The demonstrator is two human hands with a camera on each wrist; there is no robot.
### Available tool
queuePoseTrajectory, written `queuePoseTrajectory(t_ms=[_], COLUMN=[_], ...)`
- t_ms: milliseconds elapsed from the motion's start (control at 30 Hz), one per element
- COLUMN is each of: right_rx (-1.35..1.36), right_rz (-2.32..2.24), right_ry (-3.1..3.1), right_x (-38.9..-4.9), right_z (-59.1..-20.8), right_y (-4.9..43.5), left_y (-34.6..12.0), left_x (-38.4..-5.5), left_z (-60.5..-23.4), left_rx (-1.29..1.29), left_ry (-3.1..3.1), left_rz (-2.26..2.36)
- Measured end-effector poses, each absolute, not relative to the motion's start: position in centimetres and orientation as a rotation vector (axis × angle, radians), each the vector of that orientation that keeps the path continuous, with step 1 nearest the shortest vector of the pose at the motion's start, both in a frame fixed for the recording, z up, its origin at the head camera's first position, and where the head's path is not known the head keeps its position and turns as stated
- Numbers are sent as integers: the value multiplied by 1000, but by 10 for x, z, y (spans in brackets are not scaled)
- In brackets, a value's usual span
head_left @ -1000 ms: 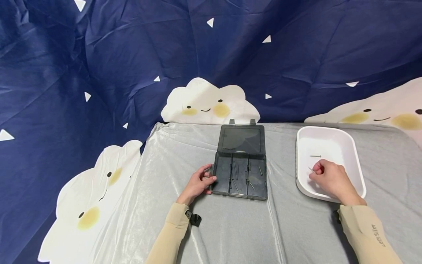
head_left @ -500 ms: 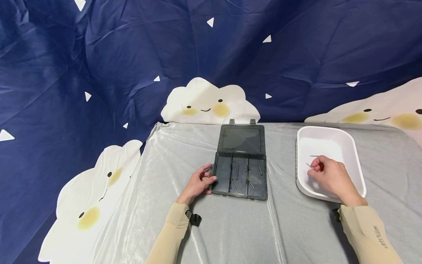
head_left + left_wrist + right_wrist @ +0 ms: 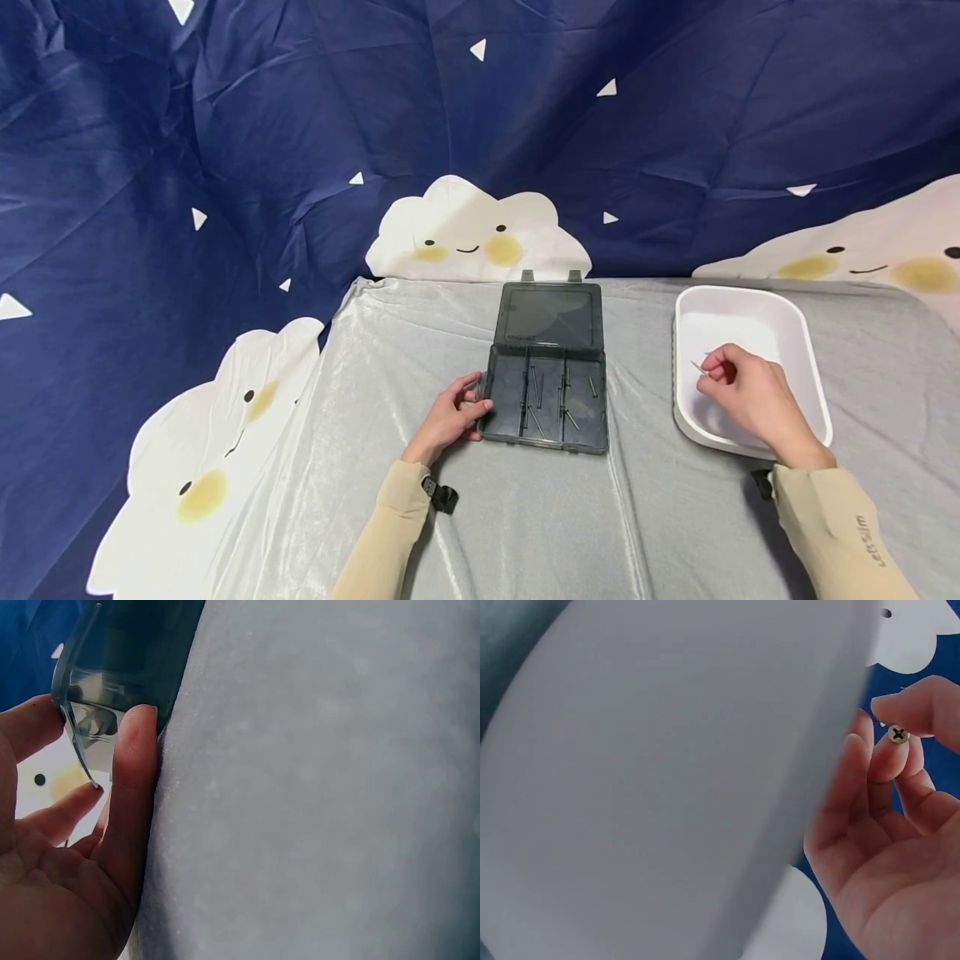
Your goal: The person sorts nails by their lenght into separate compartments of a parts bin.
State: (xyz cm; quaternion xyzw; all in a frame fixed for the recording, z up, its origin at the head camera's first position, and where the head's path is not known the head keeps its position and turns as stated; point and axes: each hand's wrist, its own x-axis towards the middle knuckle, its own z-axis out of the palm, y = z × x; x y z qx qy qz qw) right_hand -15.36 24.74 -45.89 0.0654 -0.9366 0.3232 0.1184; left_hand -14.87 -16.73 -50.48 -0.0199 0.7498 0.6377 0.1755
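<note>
In the head view, a dark see-through compartment box (image 3: pixel 506 400) lies with its lid (image 3: pixel 551 315) folded back. Several screws (image 3: pixel 537 387) lie in its middle and right compartments; the left one shows none. My left hand (image 3: pixel 448 418) holds the box by its left side, the thumb at the near wall and fingers at the edge (image 3: pixel 75 742). Over the white tray (image 3: pixel 742 321), my right hand (image 3: pixel 757 404) pinches a screw between thumb and fingertips. The right wrist view shows the cross-slotted head of this screw (image 3: pixel 898 734). Behind the fingertips, another screw in the tray is mostly hidden.
Grey velvety cloth (image 3: pixel 540 517) covers the table. A dark blue curtain (image 3: pixel 660 150) with white clouds hangs behind it. The tray's raised rim (image 3: pixel 678 392) stands to the right, with a strip of cloth between tray and box.
My right hand has risen slightly and shifted a little left and away with the pinched screw, now covering most of the screw lying in the tray. Left hand and box stay put.
</note>
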Motion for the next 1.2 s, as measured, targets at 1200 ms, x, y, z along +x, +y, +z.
queuePoseTrajectory(t_ms=[1200], right_rx=[317], right_rz=[1097], right_ry=[-2590], right_x=[-146], right_z=[-439], right_y=[193], left_y=[-168], left_x=[-150], left_z=[-505], left_rx=[-80], left_ry=[2088], left_rz=[1812])
